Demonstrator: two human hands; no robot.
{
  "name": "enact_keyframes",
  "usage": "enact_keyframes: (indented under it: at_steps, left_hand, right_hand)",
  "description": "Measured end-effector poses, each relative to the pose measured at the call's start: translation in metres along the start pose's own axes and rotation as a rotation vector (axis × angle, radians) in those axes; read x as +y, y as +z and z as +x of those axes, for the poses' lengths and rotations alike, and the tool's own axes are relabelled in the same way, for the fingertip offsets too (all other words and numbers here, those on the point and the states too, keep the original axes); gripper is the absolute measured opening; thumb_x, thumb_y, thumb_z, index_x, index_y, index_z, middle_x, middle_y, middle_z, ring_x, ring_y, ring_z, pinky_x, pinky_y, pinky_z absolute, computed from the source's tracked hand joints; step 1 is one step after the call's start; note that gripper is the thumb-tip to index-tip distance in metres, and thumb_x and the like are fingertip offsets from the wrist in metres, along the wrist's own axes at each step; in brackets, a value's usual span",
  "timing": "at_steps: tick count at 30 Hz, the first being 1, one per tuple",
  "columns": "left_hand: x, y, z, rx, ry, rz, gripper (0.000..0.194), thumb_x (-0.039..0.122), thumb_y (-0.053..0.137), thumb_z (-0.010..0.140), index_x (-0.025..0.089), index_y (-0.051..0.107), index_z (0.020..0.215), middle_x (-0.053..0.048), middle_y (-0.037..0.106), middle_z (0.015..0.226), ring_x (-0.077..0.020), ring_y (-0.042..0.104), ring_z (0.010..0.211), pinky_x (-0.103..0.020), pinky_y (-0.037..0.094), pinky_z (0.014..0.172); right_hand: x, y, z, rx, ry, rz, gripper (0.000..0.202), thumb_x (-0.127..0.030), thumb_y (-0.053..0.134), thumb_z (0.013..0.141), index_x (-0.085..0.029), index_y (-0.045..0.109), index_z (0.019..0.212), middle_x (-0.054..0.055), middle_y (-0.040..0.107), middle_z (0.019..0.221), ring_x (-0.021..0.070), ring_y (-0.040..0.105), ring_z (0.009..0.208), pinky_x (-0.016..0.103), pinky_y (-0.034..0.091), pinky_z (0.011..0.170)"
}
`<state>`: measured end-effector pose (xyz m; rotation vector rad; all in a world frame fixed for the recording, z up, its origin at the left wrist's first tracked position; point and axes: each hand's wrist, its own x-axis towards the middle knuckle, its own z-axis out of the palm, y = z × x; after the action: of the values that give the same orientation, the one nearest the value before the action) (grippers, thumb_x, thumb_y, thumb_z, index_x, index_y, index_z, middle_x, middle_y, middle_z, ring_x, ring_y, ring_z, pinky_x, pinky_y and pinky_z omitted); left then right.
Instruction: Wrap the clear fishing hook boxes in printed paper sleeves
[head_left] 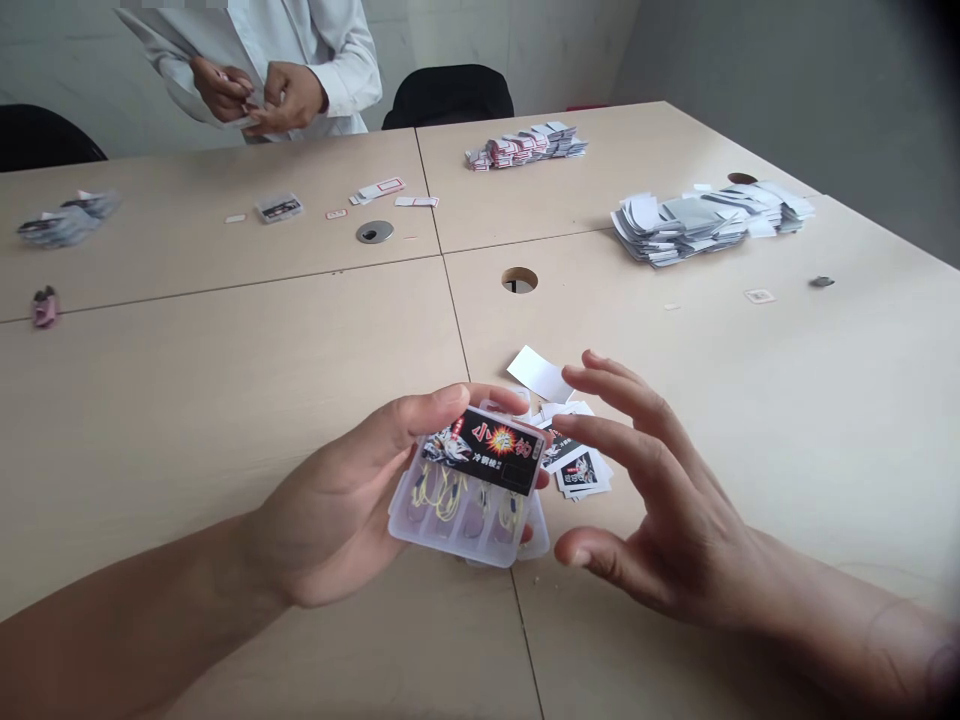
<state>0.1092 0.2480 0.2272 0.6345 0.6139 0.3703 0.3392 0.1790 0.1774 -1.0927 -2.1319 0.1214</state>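
Note:
My left hand [352, 500] grips a clear plastic fishing hook box [469, 500], tilted with its lid toward me. A black label with red and white print covers the upper part of the lid. Through the clear lower part show several compartments with hooks on yellow line. Another clear box [536, 535] is partly visible behind it; I cannot tell whether my hand holds that one too. To the right, my right hand [667, 510] is open, fingers spread, apart from the box. Just beyond lie printed black-and-white labels [581, 470] and a blank white card [540, 374].
Large stacks of grey-white cards [705, 225] lie at the right, with red-edged cards [525, 147] farther back. A labelled box [280, 208] and bagged packs [67, 220] are at the left. The table has a cable hole [520, 280]. Across it, a person in a white shirt [262, 50] handles something small.

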Motion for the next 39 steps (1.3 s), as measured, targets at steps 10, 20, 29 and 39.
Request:
enact_keyframes:
  at_steps: [10, 20, 29, 39]
  left_hand:
    - [-0.013, 0.006, 0.011, -0.020, 0.036, -0.155, 0.034, 0.046, 0.056, 0.098, 0.018, 0.067, 0.114, -0.009, 0.075, 0.107, -0.0245, 0.073, 0.097, -0.035, 0.060, 0.084]
    - [-0.015, 0.003, 0.007, -0.051, 0.056, -0.064, 0.030, 0.039, 0.069, 0.091, 0.023, 0.064, 0.116, -0.004, 0.071, 0.108, -0.0198, 0.070, 0.099, -0.027, 0.056, 0.082]
    - [-0.014, -0.004, 0.002, -0.005, 0.121, 0.300, 0.036, 0.024, 0.069, 0.095, 0.038, 0.056, 0.125, 0.002, 0.066, 0.105, -0.0138, 0.062, 0.094, -0.024, 0.050, 0.080]
    - [-0.015, -0.006, 0.004, -0.028, 0.117, 0.312, 0.028, 0.029, 0.064, 0.099, 0.040, 0.058, 0.124, 0.003, 0.066, 0.109, -0.0134, 0.062, 0.095, -0.024, 0.052, 0.081]
  right_hand:
    - [-0.009, 0.010, -0.003, -0.014, -0.024, 0.106, 0.083, -0.057, 0.071, 0.087, -0.015, 0.033, 0.149, 0.023, 0.050, 0.147, 0.0335, 0.038, 0.149, 0.059, 0.034, 0.123]
    - [-0.012, 0.011, -0.004, 0.062, -0.007, 0.150, 0.079, -0.044, 0.077, 0.085, -0.021, 0.036, 0.148, 0.017, 0.063, 0.137, 0.0351, 0.055, 0.136, 0.060, 0.043, 0.116]
    - [-0.005, 0.011, -0.006, 0.051, -0.047, 0.134, 0.078, -0.039, 0.078, 0.085, -0.020, 0.036, 0.148, 0.016, 0.064, 0.137, 0.0323, 0.053, 0.138, 0.058, 0.039, 0.119]
    - [-0.004, 0.010, -0.005, 0.033, -0.066, 0.130, 0.077, -0.036, 0.078, 0.086, -0.017, 0.036, 0.148, 0.017, 0.059, 0.140, 0.0292, 0.050, 0.139, 0.055, 0.037, 0.121]
